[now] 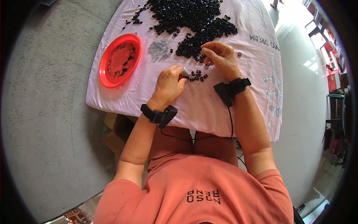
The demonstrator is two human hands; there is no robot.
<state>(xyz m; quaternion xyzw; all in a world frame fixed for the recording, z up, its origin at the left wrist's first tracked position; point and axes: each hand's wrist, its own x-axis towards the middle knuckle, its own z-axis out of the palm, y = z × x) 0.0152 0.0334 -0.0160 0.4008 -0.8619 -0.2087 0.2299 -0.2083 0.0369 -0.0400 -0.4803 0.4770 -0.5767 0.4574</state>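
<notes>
My left hand (168, 85) is closed above the pink cloth, with a small grey-silver covering or piece (185, 71) at its fingertips. What it pinches, if anything, is too small to make out. Just right of those fingertips lie several small black pieces (198, 74), loosely grouped. My right hand (222, 59) bends its fingers together at the near edge of a big heap of small shiny black pieces (186, 15). Anything between its thumb and forefinger is hidden. Left of the heap's near end lies a small pile of thin, pale, pin-like pieces (159, 49).
A round red plastic dish (106, 79) at the left holds scattered dark pieces. The pink printed cloth (194, 108) covers the table, and a single brownish piece (239, 54) lies right of my right hand. Black straps with boxes and a cable are on both wrists.
</notes>
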